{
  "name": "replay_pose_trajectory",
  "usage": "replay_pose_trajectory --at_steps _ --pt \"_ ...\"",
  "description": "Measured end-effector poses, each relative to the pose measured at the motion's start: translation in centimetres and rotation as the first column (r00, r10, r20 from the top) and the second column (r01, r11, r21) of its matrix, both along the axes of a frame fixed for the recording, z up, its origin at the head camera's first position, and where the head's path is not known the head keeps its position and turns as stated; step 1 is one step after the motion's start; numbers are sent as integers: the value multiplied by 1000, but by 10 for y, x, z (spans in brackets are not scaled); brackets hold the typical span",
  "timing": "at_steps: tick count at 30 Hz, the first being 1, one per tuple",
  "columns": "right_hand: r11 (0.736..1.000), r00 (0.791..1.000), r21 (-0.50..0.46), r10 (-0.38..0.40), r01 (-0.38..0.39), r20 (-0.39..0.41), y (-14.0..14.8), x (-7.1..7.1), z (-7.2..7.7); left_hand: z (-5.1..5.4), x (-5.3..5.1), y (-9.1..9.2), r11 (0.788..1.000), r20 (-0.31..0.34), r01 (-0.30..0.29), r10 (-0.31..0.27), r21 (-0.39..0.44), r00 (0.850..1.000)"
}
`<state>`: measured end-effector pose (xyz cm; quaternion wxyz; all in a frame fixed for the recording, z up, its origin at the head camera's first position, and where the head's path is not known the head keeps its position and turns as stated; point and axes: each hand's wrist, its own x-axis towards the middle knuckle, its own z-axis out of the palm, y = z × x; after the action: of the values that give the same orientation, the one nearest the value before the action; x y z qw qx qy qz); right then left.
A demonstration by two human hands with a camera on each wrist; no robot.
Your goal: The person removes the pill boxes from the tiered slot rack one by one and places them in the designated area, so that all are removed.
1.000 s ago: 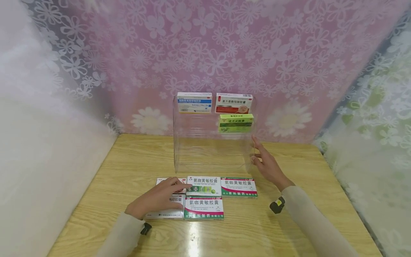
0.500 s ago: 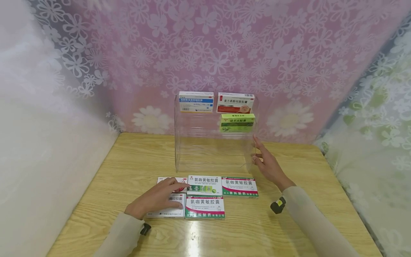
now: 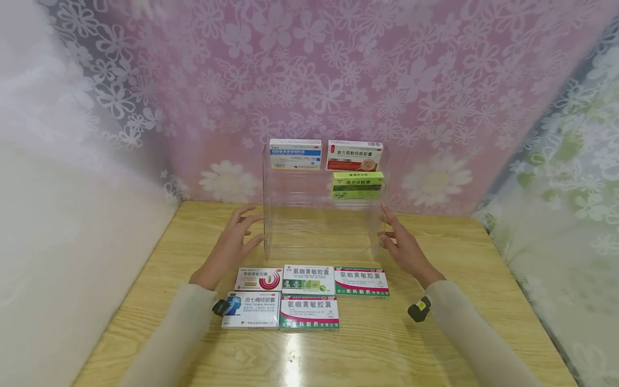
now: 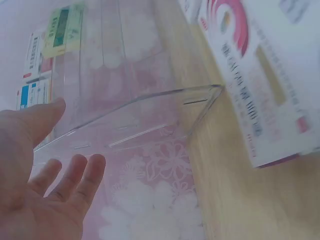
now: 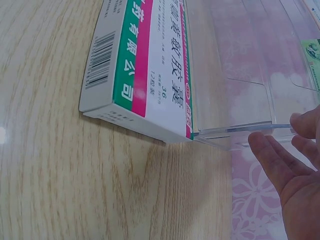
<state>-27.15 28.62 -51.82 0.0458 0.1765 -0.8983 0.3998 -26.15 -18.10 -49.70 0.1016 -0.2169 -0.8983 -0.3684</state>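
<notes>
Against a floral backdrop [image 3: 300,80], a clear rack [image 3: 321,217] stands on a table [image 3: 358,352] between a person's fingers [image 4: 92,175]: the right hand [image 3: 406,250] pinches one side, the left hand [image 3: 227,244], fingers apart, flanks the other. Likely light, stiff and slick, it suits holding by both sides.

Passable along the worktop [image 3: 459,258] left and right; stopped behind by the wall [image 3: 309,91]. Blocked low in front by flat boxes [image 3: 308,285] near the rack [image 3: 314,228]. Free across its lower tiers, obstructed above by three racked boxes [image 3: 354,157].
</notes>
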Motion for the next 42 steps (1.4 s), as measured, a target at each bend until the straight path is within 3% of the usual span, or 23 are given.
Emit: replay_pose_trajectory --at_steps 4,9,12,19,23,29,31,36,42 --pt "1000 1000 -5 2 -2 0 1 0 -2 9 -19 5 999 5 -3 3 53 1000" --pt "1000 1000 -17 2 -2 0 1 0 -2 16 -28 12 995 78 24 -32 95 996" --pt "1000 1000 -20 2 -2 -1 1 0 -2 14 -31 17 995 95 30 -39 98 995" --pt "999 999 -39 -19 18 -44 3 -7 9 3 -34 21 997 26 20 -22 69 999" --pt "994 985 -87 -79 66 -156 5 -17 33 1 -34 22 996 18 17 -18 87 1000" --pt "990 933 -93 -132 106 -335 -6 -31 83 -1 -34 21 995 23 16 -18 94 1000" --pt "993 929 -53 -122 110 -348 -11 -36 99 0 -34 20 996 21 13 -15 94 1000" --pt "986 943 116 -76 119 -325 -23 -51 129 0 -32 21 995 12 12 -13 94 1000" --pt "934 938 332 -12 134 -346 -40 -64 142 1 -31 22 996 23 10 -13 93 1000"
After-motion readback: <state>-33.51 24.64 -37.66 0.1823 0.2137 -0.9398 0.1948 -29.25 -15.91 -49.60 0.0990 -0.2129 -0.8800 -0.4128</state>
